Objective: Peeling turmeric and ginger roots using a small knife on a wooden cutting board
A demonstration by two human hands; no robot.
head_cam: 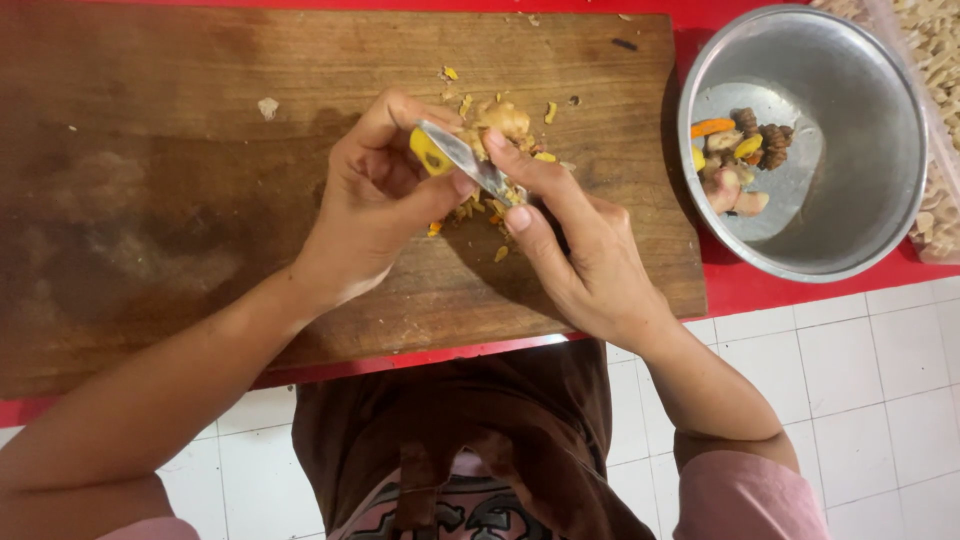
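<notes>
peeling a small yellow root (pixel 430 152) with a knife (pixel 470 162), right over the wooden board (pixel 180 200). left hand (pixel 375 195) closed tight on the root, thumb pressed near the blade. right hand (pixel 585 255) closed on the knife, handle hidden inside the fingers, so hard to see how much of it is held.

best to keep the blade flat and shallow, taking only thin skin. best to push slow and short, with the left thumb kept behind the sharp edge. turn the root a little after each scrape. small and slippery looking, so a firm pinch matters. hold low over the board so bits land there and not on the floor.

peels and scraps (pixel 490 215) lying on the board just under the hands. a knobby pale lump (pixel 505 120) sitting on the board just behind the knife. more small bits scattered near the far edge.

metal bowl (pixel 860 70) to the right, on the red tabletop (pixel 740 285), with orange, yellow, pink and dark brown root pieces (pixel 740 160) inside. a bag of pale pieces (pixel 935 60) just past the bowl. white tile floor (pixel 880 380) below. nothing between the hands and the bowl, only the board edge.
</notes>
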